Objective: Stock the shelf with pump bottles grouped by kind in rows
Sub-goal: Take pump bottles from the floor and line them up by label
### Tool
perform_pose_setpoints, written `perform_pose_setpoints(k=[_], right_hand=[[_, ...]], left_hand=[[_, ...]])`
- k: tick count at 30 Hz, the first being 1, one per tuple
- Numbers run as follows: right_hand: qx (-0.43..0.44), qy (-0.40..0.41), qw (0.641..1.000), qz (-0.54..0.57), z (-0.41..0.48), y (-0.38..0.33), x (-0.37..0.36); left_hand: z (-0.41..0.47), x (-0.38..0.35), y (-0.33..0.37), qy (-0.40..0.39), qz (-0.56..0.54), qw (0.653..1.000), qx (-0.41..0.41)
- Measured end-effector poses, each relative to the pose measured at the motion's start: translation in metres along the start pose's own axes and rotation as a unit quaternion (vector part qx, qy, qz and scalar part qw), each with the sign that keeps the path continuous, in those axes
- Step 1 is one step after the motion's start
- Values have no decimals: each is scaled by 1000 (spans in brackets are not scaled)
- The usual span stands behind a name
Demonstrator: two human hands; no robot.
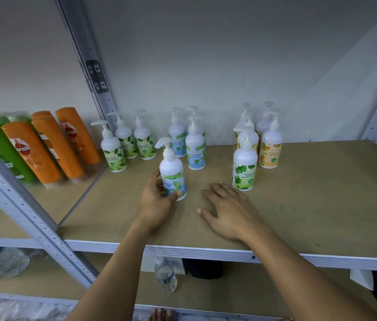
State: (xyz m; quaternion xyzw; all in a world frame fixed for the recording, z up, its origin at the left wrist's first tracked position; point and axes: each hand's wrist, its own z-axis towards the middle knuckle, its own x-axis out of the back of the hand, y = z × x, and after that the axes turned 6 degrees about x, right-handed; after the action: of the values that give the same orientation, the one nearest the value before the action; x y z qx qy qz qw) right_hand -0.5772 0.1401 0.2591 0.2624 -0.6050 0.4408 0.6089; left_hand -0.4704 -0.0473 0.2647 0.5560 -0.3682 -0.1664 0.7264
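- The tan shelf [310, 205] fills the middle of the view, with a grey wall behind it and a perforated metal upright [32, 205] slanting down its left side.
- On the neighbouring board to the left stand orange shampoo bottles [50, 144] with green shampoo bottles [2, 149] beside them, all packed close together.
- The left hand [154, 205] is on a bottle, its fingers [157, 180] curled round the far side and the thumb pressed against the lower label.
- The right hand [227, 212] lies palm down on the board just right of it, with its fingers [217, 191] straight and spread, holding nothing.
- At back right is a cluster of orange-label pump bottles [269, 147], tightly bunched.
- At back left, three green-label pump bottles [126, 144] stand in a row near the upright.
- In the centre at the back, the blue-label pump bottles [195, 147] stand one behind another.
- A lone green-label bottle [244, 167] stands in front of the orange cluster, away from its own kind and near the right hand's fingertips.
- The gripped one is a blue-label cool-mint pump bottle [172, 172]. It stands on the shelf in front of the blue group, slightly to their left and apart from them, with its pump head pointing left.
- On the lower shelf, a clear water bottle [165, 276] stands under the front edge.
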Motion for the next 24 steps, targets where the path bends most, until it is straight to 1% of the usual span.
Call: perform_pose_setpoints(k=[4, 9, 14, 24], right_hand=[[3, -4, 1000, 3, 2, 1, -1], [7, 7, 1000, 2, 1, 1, -2], [13, 18, 1000, 8, 2, 2, -3], [13, 26, 1000, 4, 2, 2, -4]], left_hand=[[11, 2, 4, -12, 14, 1000, -12], [37, -6, 4, 19, 6, 999, -28], [65, -13, 8, 41, -7, 999, -23], [103, -19, 1, 34, 2, 999, -3]])
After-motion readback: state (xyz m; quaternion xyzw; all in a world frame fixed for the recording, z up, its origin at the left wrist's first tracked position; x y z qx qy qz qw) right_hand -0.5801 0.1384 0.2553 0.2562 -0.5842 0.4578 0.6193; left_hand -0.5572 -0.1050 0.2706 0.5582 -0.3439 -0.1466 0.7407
